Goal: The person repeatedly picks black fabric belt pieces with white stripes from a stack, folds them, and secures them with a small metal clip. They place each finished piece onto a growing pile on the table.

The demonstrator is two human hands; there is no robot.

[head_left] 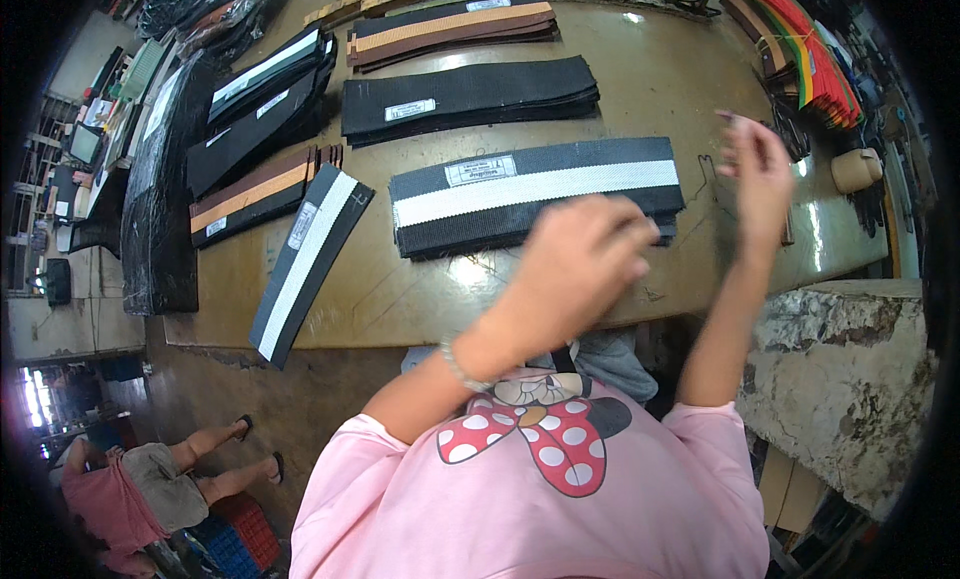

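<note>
Here, a stack of black woven strips [525,191], the top one white-striped and labelled, lies at the centre of the frame, its long axis running left to right, rising slightly rightward. The left hand [592,247] is nearer, overlapping its lower-right edge; the stack stretches up and left from those curled fingers. The right hand [757,161] hovers apart, upper right. Blur hides whether either grips anything.

Bench [665,64]: olive-brown, glossy, patches of glare on top. Brown floor [205,379] visible past its near left corner. Pale masonry [845,364], surface flaking, beside near right corner. Bright window [37,399] well beyond left edge.
</note>
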